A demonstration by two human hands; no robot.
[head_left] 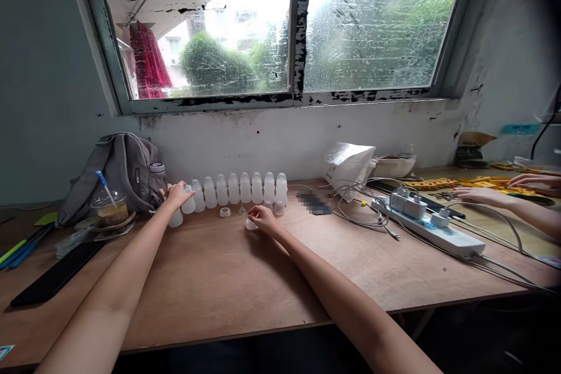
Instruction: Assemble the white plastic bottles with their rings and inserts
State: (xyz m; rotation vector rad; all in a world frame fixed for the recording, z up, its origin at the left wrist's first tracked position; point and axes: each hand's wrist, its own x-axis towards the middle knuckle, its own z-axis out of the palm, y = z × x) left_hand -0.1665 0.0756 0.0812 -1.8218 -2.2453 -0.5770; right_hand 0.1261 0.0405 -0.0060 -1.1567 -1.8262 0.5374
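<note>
Small white translucent baby bottles (234, 190) stand upright in a row towards the back of the table. My left hand (176, 195) is at the row's left end, its fingers closed around the upper part of a bottle (175, 220) set slightly forward of the others; the hand hides that bottle's top. My right hand (263, 219) is low over the tabletop, fingertips pinched on a white ring (250, 224). Left of it lies another white ring (225, 213), with a small clear nipple-like piece (242, 209) between them. Similar clear pieces (279, 207) stand behind the right hand.
A grey backpack (118, 169), a drink cup with a straw (109, 207) and a long black object (56, 274) are at the left. Right of centre lie a power strip (438, 234), cables and a white bag (348, 166). Another person's hands (486, 196) work near yellow parts.
</note>
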